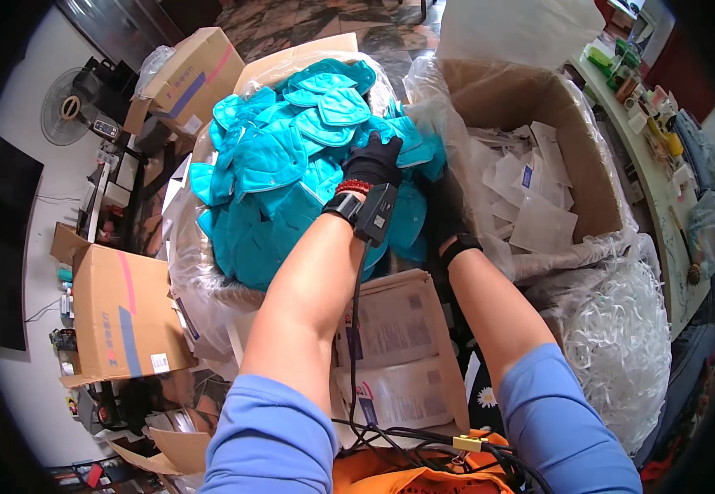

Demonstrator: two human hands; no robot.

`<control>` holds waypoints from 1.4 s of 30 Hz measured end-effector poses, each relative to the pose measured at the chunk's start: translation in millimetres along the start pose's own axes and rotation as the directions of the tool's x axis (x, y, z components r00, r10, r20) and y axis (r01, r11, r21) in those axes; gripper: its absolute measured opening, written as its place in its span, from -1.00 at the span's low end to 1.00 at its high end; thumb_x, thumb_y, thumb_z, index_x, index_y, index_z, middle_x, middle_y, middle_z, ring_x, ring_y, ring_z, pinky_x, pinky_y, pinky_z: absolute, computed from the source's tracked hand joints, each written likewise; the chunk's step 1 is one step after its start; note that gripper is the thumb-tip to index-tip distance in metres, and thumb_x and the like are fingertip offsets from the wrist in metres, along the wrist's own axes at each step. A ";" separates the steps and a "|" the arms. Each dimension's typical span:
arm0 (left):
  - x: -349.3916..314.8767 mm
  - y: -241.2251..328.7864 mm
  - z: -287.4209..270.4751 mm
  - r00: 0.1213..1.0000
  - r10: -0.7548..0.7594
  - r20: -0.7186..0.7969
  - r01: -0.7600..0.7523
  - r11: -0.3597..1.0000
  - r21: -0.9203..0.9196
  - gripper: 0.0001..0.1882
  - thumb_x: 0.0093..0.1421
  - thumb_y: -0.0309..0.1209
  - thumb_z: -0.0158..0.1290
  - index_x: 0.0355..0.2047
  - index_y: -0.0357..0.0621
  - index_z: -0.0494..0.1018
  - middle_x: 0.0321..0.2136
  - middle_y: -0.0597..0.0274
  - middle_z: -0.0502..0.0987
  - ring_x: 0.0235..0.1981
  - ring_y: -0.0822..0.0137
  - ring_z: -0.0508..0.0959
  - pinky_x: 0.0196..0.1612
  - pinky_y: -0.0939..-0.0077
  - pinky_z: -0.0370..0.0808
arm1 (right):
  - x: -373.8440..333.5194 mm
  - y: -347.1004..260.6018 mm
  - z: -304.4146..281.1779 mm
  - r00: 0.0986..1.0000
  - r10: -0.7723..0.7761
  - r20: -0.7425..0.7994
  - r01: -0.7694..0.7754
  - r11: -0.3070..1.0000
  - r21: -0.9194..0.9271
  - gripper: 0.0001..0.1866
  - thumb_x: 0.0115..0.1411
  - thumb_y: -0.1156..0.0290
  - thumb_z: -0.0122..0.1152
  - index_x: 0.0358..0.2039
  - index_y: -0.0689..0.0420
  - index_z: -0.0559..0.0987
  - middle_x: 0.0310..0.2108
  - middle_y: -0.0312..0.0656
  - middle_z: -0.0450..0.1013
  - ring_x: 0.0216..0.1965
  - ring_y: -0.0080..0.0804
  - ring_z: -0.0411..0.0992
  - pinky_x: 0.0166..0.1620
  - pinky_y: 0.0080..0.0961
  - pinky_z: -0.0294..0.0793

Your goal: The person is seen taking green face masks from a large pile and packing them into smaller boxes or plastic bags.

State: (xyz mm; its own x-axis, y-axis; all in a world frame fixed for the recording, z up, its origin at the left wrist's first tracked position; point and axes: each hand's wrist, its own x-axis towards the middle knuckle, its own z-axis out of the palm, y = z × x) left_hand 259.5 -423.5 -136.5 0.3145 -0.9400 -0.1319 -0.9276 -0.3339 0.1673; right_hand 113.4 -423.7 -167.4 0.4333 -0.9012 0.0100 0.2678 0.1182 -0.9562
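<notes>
Closest to the body, an orange cloth (411, 477) lies at the lower edge, with black cables (403, 436) running over it and a small yellow connector (469, 444) among them. The forearms reach forward out of blue sleeves (271, 440), and between them sits a shallow open carton (456, 370) holding white printed packs (399, 325). Right of the right forearm, a tangle of white strips (617, 337) bulges in a big rounded bundle.

The right hand (445, 206), gloved in black, is down in the shade just beside a heap of teal fabric pieces (271, 156); its fingers are hidden, so I cannot tell how far they are open or what they hold. The left hand (372, 162), also in a black glove, is on the right part of the heap, its fingers slightly bent and a little apart, touching the pieces; whether they grip one I cannot tell. A red bracelet (352, 187) and a dark box-shaped device (376, 214) sit at its wrist. The teal pieces rise above the rim of a plastic-lined box (197, 272).

To its right, a large brown carton (592, 189), lined too, holds loose white packets (510, 177). On the left stands a banded carton (131, 309), with another box (193, 78) farther back, near a round fan (69, 107). Beyond everything spreads a patterned stone floor (324, 29)
</notes>
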 end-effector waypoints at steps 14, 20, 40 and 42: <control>0.9 -1.8 11.1 0.967 -0.165 -0.195 0.085 0.928 -0.362 -0.15 -0.07 0.07 0.21 0.17 -0.09 0.24 0.15 -0.17 0.27 0.11 -0.15 0.36 0.12 0.07 0.34 | 55.9 110.5 -20.5 0.883 -0.368 0.293 0.470 0.658 -0.589 -0.56 0.32 0.30 -0.08 0.19 0.11 0.33 0.13 -0.08 0.33 0.12 -0.34 0.31 0.19 -0.47 0.23; 23.9 20.9 30.2 0.786 -0.499 -0.365 0.401 0.861 -0.314 -0.28 -0.14 0.03 0.25 0.02 0.01 0.38 -0.13 -0.11 0.49 -0.03 0.00 0.51 -0.01 0.19 0.44 | 45.6 93.3 8.6 0.968 0.022 0.250 -0.087 0.964 0.252 -0.55 0.32 0.31 -0.10 0.19 0.16 0.31 0.19 -0.05 0.24 0.18 -0.28 0.25 0.26 -0.45 0.14; 1.6 -25.1 34.0 0.833 -0.340 -0.436 0.060 0.840 -0.540 -0.68 0.18 -0.16 -0.02 -0.13 -0.01 0.44 -0.25 -0.12 0.54 -0.27 -0.22 0.52 -0.25 0.00 0.46 | -4.6 92.5 -22.4 0.879 0.475 0.033 -0.460 0.864 -0.204 -0.55 0.29 0.15 0.00 0.04 0.20 0.47 -0.10 0.04 0.48 -0.16 -0.26 0.45 -0.02 -0.36 0.36; 7.4 -28.2 42.0 0.803 -0.300 -0.516 -0.030 0.843 -0.537 -0.68 0.18 -0.14 -0.02 -0.14 0.00 0.45 -0.26 -0.12 0.54 -0.28 -0.22 0.52 -0.26 0.00 0.45 | -14.3 86.1 -21.4 0.807 0.590 0.022 -0.587 0.807 -0.067 -0.52 0.27 0.11 0.02 0.04 0.22 0.48 -0.10 0.02 0.48 -0.17 -0.28 0.44 -0.03 -0.38 0.35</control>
State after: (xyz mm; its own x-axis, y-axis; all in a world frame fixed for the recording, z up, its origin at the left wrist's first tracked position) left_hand 279.6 -418.1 -183.2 0.6342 -0.6905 0.3479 -0.6836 -0.2904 0.6696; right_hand 111.9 -409.6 -256.2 0.5266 -0.6488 -0.5494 -0.0962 0.5966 -0.7968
